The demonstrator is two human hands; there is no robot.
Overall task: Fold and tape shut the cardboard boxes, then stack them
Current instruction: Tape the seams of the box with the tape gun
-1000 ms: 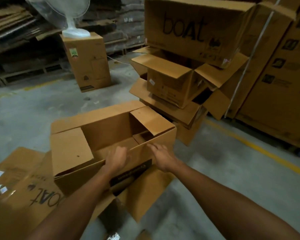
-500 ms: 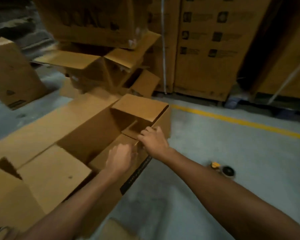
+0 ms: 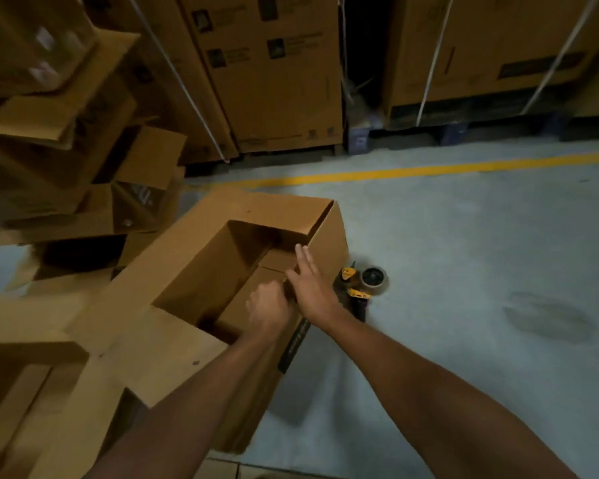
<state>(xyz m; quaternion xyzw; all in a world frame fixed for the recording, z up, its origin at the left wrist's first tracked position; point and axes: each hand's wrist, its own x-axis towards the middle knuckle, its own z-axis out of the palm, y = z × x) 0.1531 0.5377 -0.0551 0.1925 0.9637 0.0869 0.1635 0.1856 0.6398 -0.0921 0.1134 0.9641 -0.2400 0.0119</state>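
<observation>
On the near rim of the box [image 3: 201,243], left hand [image 3: 268,309] fingers clamped, right hand [image 3: 310,288] fingers flat.

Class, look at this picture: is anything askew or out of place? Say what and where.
The stacked boxes at upper left sit crooked, flaps splayed open. A tape dispenser lies on the floor beside the open box.

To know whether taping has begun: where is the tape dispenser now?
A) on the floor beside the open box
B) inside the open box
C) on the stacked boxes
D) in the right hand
A: the tape dispenser lies on the floor beside the open box, while the left hand and the right hand are both on the box's near wall.
</observation>
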